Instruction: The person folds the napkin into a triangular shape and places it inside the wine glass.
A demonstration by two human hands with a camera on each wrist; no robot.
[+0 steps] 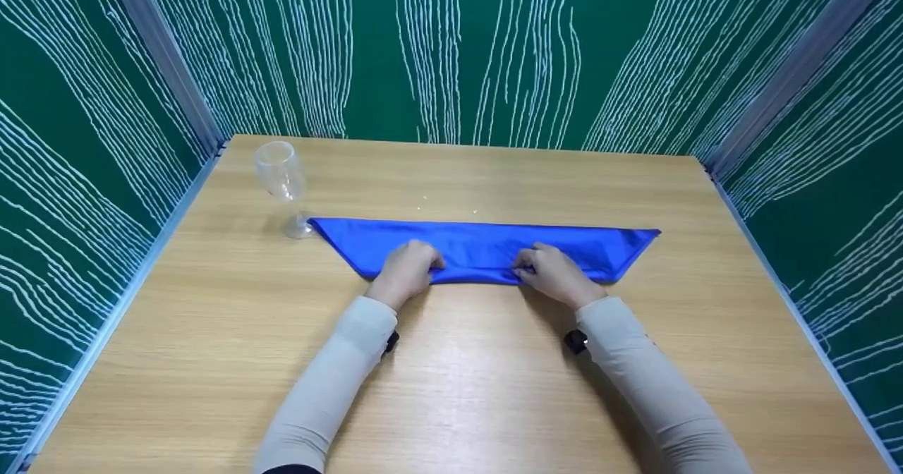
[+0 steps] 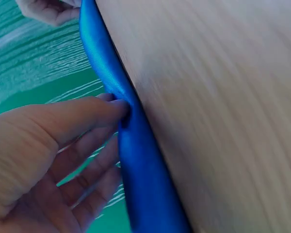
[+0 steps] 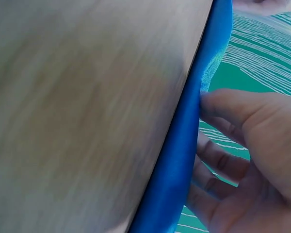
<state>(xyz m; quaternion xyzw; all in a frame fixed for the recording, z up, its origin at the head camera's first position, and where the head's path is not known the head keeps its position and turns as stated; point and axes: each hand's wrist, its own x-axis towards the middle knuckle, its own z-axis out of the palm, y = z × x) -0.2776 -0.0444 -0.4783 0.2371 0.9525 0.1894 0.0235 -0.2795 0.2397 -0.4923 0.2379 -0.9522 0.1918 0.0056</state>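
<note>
A shiny blue cloth (image 1: 473, 238) lies on the table as a long folded strip, wide at the far side with pointed ends. Its near edge is turned over into a thick fold. My left hand (image 1: 408, 268) pinches this fold left of the middle; in the left wrist view the thumb (image 2: 99, 110) presses into the blue fabric (image 2: 143, 170). Right of the middle, my right hand (image 1: 554, 273) pinches the same fold. The right wrist view has that thumb (image 3: 223, 103) against the cloth (image 3: 177, 160), the other fingers loosely bent behind it.
A clear stemmed glass (image 1: 282, 178) stands at the back left, its foot close to the cloth's left tip. Small white specks (image 1: 475, 211) dot the wooden table (image 1: 458, 375) behind the cloth. Green panels (image 1: 487, 58) with white lines enclose the back and sides.
</note>
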